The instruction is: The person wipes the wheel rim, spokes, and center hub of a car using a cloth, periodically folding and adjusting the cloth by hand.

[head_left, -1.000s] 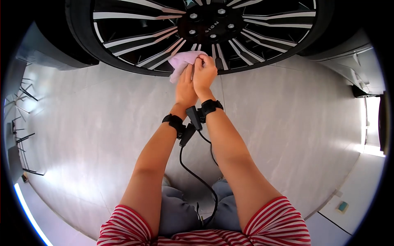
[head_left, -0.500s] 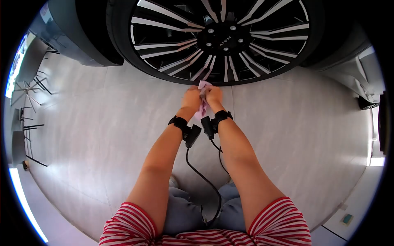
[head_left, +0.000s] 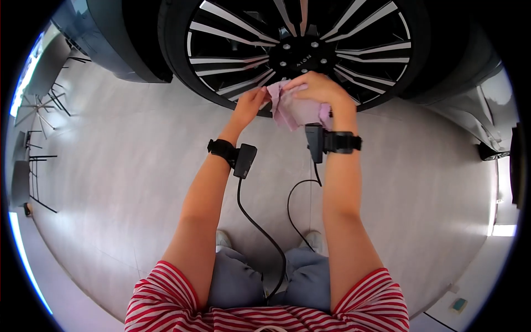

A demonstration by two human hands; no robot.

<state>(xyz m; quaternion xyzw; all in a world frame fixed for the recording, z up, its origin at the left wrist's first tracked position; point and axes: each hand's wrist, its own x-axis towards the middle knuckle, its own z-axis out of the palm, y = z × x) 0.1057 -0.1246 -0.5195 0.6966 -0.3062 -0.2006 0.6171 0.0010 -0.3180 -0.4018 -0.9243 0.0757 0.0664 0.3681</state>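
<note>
A pale pink cloth (head_left: 298, 110) hangs partly spread out between my two hands, in front of the lower part of a car wheel (head_left: 301, 52). My left hand (head_left: 251, 102) pinches its left edge between thumb and fingers. Over the cloth's upper right part lies my right hand (head_left: 321, 90), its fingers bent onto the fabric and its thumb hidden. The wheel has a black tyre and black-and-silver spokes around a dark hub. Whether the cloth touches the tyre I cannot tell.
Car bodywork (head_left: 119, 44) curves in at the upper left, with more at the right. Chairs with thin black legs (head_left: 47, 105) stand along the left side. Cables (head_left: 260, 221) hang from the black wrist devices. Below lies the grey floor (head_left: 138, 182).
My hands have moved apart and up, the right one further over the wheel. The cloth, bunched between them before, is now spread wider.
</note>
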